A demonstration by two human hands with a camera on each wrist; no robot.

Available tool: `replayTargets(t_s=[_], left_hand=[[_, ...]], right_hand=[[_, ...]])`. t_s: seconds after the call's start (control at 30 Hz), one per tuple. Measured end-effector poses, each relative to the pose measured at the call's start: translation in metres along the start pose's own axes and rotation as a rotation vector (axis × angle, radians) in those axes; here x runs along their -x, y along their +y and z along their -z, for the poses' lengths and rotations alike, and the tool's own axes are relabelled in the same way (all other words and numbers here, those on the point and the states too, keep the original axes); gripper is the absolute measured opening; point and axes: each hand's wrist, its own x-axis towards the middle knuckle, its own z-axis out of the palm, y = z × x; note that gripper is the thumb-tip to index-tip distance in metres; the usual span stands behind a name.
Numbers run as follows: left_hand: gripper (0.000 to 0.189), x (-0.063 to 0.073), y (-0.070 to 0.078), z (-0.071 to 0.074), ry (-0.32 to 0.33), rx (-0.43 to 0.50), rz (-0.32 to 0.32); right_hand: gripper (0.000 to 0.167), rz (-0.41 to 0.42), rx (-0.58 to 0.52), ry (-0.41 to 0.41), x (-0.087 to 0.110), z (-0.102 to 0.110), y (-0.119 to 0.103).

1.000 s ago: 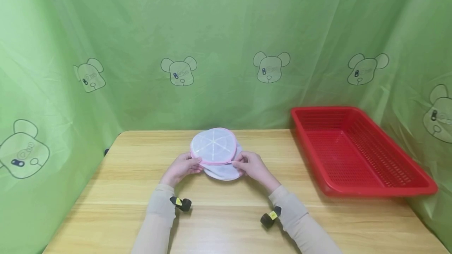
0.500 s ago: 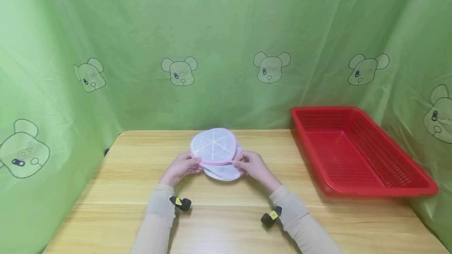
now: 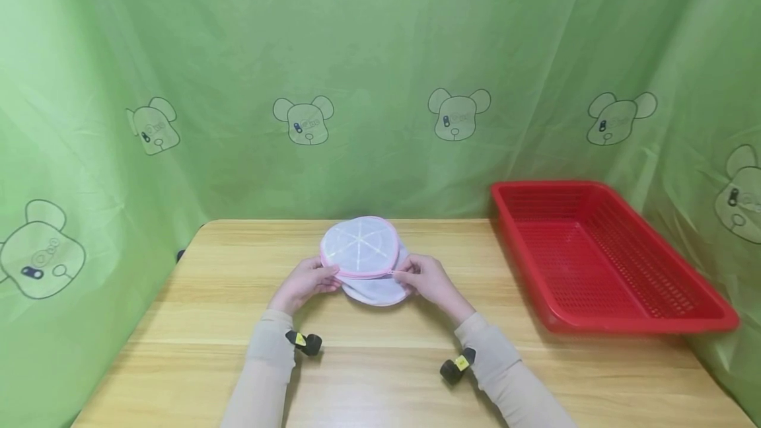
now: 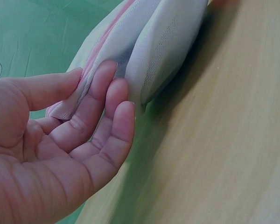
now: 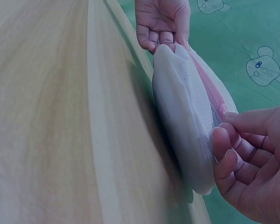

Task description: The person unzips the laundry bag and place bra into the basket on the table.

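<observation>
A round white mesh laundry bag (image 3: 359, 243) with a pink zipper (image 5: 210, 88) stands tilted at the back middle of the table, its lid marked with pale spokes. At the bag's left edge my left hand (image 3: 306, 281) pinches the pink-edged rim between thumb and forefinger, as the left wrist view shows. My right hand (image 3: 425, 279) pinches the small zipper pull at the right end of the front zip. In the right wrist view, the other fingers of the right hand (image 5: 252, 158) curl beside the soft lower body of the bag. The inside of the bag is hidden.
To the right stands a red plastic basket (image 3: 535, 283) with slotted walls. The wooden table (image 3: 368, 375) meets a green curtain (image 3: 380, 32) printed with bear heads behind and at both sides. Each wrist wears a small black camera.
</observation>
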Motion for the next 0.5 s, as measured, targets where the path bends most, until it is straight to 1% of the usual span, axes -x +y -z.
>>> replayTargets(t_s=[0.5], left_hand=[[0.032, -0.0002, -0.0001, 0.0004, -0.006, -0.016, 0.005]], right_hand=[[0.013, -0.014, 0.002, -0.003, 0.0003, 0.0017, -0.0006]])
